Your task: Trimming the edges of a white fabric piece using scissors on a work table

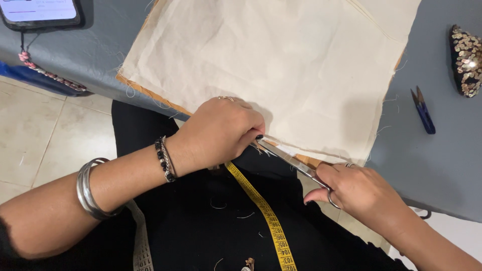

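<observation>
The left hand [221,133] is curled down on the near edge of a cream cloth [281,65], pinching the fabric between fingertips and thumb right where the blades meet it. The right hand [359,193] has its fingers through the loops of a pair of steel scissors [291,160], closed around the handles, with the blades pointing up and left into the cloth's edge — touching it just beside the left hand's fingertips. The cloth lies flat on a grey table [437,150], over a brown sheet that peeks out along its near edge. A yellow tape measure [266,216] hangs down over the person's black clothing. Well apart, on the table to the right, lie small blue snips [423,111] and a sequined piece [467,60]; a phone [40,12] sits at the far left corner.
</observation>
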